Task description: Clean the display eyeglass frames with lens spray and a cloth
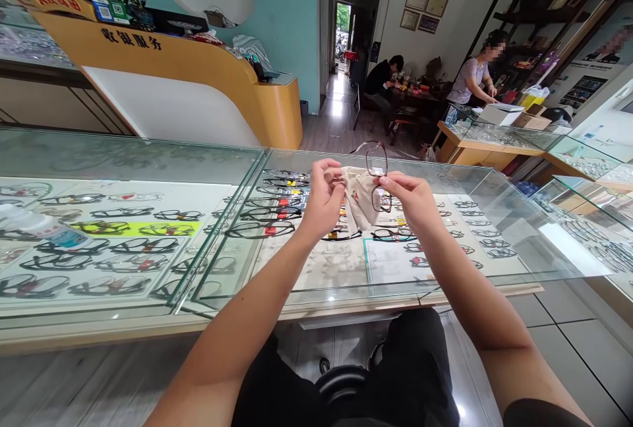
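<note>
Above the glass display counter, my right hand [411,198] grips a pair of eyeglasses [384,150] near the bridge. The frame is thin and dark reddish, turned so one lens sits above the other, with a temple stretching left from the top. A beige cloth [360,195] with a small printed mark hangs at the left side of the eyeglasses, bunched at its upper left in my left hand [324,198]. The left fingers are curled round the cloth's edge. Whether the cloth touches the lower lens I cannot tell.
Rows of eyeglasses [143,246] lie inside the glass counter [306,292]. On its left top stands or lies a blurred white bottle [54,228]. Beyond are a curved wooden cashier desk [198,58], a person seated at a table [383,84], and another person standing at right [472,78].
</note>
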Demonstrator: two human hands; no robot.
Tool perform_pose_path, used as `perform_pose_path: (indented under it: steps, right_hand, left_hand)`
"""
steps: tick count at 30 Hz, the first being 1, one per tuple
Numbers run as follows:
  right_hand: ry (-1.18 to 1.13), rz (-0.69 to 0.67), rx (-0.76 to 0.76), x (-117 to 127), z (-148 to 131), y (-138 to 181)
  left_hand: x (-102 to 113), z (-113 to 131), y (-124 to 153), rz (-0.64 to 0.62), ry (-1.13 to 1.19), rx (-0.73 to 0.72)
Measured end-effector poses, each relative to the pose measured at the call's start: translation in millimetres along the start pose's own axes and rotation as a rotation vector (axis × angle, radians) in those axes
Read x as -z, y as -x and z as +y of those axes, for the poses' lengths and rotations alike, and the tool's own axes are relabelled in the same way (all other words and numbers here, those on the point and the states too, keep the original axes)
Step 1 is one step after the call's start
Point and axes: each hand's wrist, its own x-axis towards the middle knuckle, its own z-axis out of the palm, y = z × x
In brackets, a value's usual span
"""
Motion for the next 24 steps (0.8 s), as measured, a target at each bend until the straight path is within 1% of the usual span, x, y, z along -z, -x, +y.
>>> perform_pose_path:
  steps: [5,8,11,14,16,21,24]
  right_hand:
    - [0.067,-0.027,0.031,3.5,-12.6,0.8]
    - [0.116,-0.078,0.050,5.9,-20.1,3.1]
    - [0.134,-0.110,0.062,10.4,-24.7,4.5]
    - [0.147,-0.111,0.064,16.0,-27.3,4.9]
    - [0.155,-0.116,0.067,19.0,-28.6,5.3]
    - [0.171,-0.122,0.080,23.7,-29.8,7.3]
    - [0.148,-0.107,0.051,25.1,-28.2,8.2]
  left_hand:
    - [2.9,-4.1,3.5,-0.042,-0.240,-0.119]
    - [5.5,-7.9,1.6,-0.115,-0.364,-0.169]
    - [7.7,-9.2,-1.5,-0.179,-0.446,-0.231]
    - [8.7,-6.4,-2.9,-0.184,-0.477,-0.279]
    - [8.9,-3.8,-2.9,-0.193,-0.472,-0.268]
    - [8.8,-0.4,-3.2,-0.195,-0.426,-0.170]
    - [8.9,0.1,-4.7,-0.185,-0.379,-0.162]
